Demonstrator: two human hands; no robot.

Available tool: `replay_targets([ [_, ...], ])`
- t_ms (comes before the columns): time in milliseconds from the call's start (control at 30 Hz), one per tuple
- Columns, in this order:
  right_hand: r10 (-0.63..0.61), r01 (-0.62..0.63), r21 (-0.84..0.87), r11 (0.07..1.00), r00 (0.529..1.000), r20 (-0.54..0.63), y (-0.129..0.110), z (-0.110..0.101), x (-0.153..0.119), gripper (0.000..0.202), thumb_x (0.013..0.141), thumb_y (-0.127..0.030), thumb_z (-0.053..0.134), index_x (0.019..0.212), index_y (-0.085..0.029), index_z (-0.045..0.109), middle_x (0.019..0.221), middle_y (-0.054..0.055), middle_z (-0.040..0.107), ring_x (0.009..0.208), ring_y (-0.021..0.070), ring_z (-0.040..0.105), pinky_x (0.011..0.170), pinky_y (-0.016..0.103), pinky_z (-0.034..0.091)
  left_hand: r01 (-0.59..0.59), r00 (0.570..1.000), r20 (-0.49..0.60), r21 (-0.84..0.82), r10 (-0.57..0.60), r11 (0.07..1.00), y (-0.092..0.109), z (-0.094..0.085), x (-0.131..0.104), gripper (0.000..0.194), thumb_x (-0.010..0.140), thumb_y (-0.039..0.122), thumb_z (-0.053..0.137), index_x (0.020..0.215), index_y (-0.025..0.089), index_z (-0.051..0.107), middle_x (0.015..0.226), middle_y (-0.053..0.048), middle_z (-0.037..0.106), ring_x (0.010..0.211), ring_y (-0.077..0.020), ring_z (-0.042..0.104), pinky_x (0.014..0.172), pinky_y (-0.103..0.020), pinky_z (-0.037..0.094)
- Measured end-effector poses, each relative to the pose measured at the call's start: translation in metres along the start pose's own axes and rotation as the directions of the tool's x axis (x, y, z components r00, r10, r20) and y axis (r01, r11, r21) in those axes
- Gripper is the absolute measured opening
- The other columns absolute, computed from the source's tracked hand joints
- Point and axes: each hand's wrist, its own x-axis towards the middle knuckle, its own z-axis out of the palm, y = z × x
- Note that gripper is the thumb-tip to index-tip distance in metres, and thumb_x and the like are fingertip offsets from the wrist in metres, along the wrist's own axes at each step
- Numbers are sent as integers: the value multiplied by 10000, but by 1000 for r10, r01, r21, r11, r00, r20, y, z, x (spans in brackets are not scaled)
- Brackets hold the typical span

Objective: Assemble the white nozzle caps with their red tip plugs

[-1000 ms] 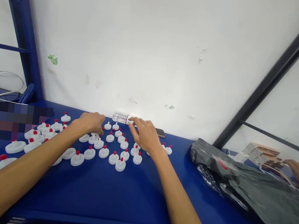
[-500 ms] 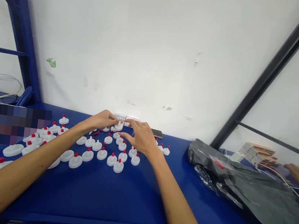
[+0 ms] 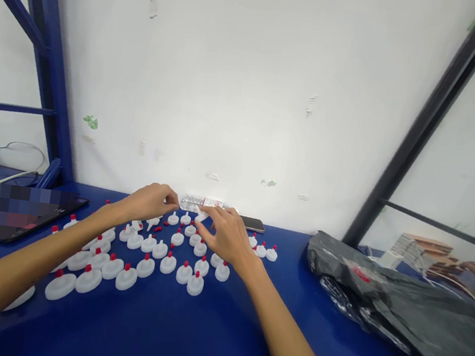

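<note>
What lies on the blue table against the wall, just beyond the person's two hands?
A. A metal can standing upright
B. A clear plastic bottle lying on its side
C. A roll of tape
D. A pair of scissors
B: a clear plastic bottle with a red-edged label lies on its side at the foot of the wall, just past the left hand and the right hand, behind the white caps with red tips.

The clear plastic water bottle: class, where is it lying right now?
The clear plastic water bottle lies on its side against the white wall, behind the white red-tipped caps, left of the dark phone.
</note>
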Motion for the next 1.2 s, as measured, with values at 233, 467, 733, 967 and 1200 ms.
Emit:
replay_targets([
  [233, -12, 12, -20, 1000, 1000, -9, 5, 5, -2, 281, 1028, -299, 678, 1266, -152, 699, 1073, 97, 822, 820, 222, 758, 1003, 419, 502, -2, 996, 90, 254, -21, 967, -36, 10, -12, 160, 1008, 332, 687, 1005, 180, 738, 1003, -30, 751, 917, -193, 710, 887, -398, 595],
  [467, -20, 20, -19, 1000, 1000, 3, 2, 4, -2, 280, 1022, -291, 684, 1266, -155, 697, 1074, 96, 816, 819, 216, 761, 999, 417, 504, 32, 989, 120, 380, -84, 925, -28, 24, -19, 144, 997, 297, 707, 1069, 174, 725, 1084, -46, 746, 997, -210, 718, 947, -444, 606],
  [733, -18, 18, -18, 1000, 1000, 15, 2, 3, -2, 282, 1027, -298, 677, 1267, -153, 697, 1093, 97, 816, 801, 215, 751, 986, 424, 506, 37, 979, 170, 378, -109, 925, -25, 29, -21, 157, 993, 276, 714, 1101, 163, 711, 1107, -52, 740, 1029, -215, 720, 955, -444, 610],
  [967, -12, 13, -21, 1000, 999, 40, 0, 2, -3, 269, 1031, -317, 674, 1254, -168, 702, 1042, 90, 818, 808, 222, 745, 960, 416, 515, 27, 975, 201, 322, -96, 946, -19, 28, -24, 138, 1003, 290, 700, 1051, 161, 709, 1046, -39, 738, 947, -191, 715, 907, -409, 611],
  [1200, -20, 20, -14, 1000, 998, 60, -1, 2, -3, 282, 1033, -303, 669, 1267, -150, 706, 1053, 97, 815, 772, 214, 733, 950, 417, 512, -23, 979, 202, 295, -39, 955, -22, 28, -24, 129, 1000, 287, 703, 1023, 161, 718, 1027, -37, 741, 984, -204, 715, 935, -432, 607],
])
